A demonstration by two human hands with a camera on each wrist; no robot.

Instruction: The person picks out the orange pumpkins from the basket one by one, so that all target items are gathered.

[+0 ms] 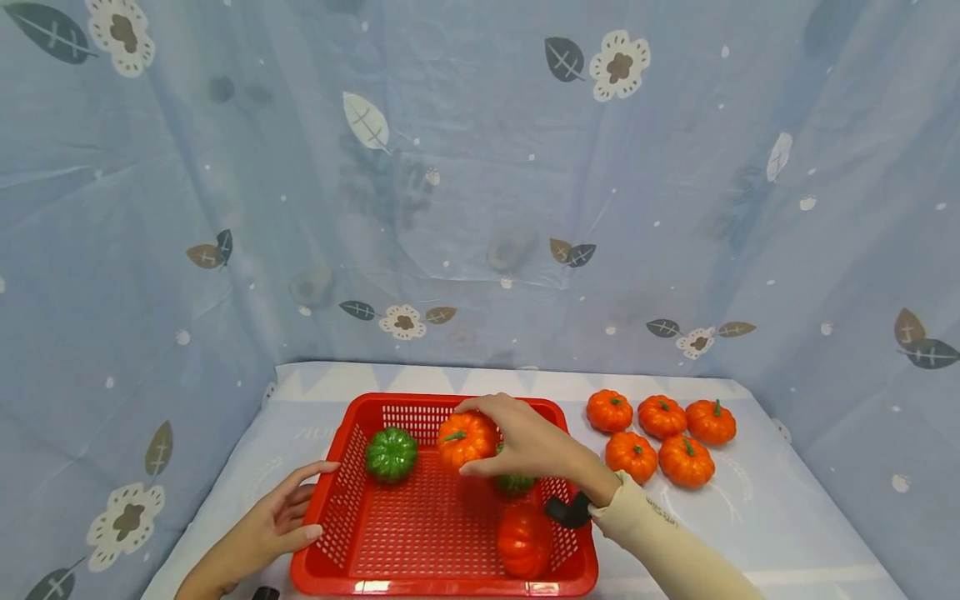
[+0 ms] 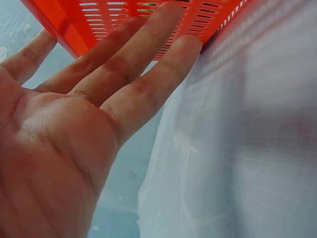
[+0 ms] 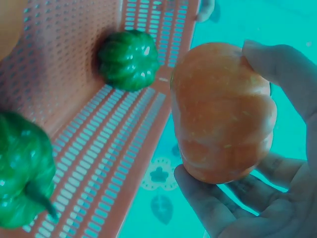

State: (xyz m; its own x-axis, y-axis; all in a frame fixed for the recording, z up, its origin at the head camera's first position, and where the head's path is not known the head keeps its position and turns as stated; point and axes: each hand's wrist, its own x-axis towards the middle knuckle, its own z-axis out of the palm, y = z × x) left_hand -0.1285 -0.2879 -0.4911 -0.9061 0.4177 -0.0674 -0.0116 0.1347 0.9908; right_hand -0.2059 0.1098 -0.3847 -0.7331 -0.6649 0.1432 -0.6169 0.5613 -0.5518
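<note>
A red plastic basket (image 1: 420, 542) stands on the table. My right hand (image 1: 517, 437) grips a small orange pumpkin (image 1: 468, 442) by its sides, over the basket; the right wrist view shows that pumpkin (image 3: 223, 114) between thumb and fingers. A green pumpkin (image 1: 392, 455) lies in the basket's back left part. Partly hidden beneath the right hand is another green pumpkin (image 1: 514, 485). One more orange pumpkin (image 1: 524, 542) lies at the front right inside. My left hand (image 1: 262, 525) has its extended fingers against the basket's left side, seen from below on the slotted wall (image 2: 198, 22).
Several orange pumpkins (image 1: 631, 457) sit grouped on the white-covered table (image 1: 780, 517), right of the basket. A blue patterned curtain (image 1: 480, 208) rises behind the table and along both sides.
</note>
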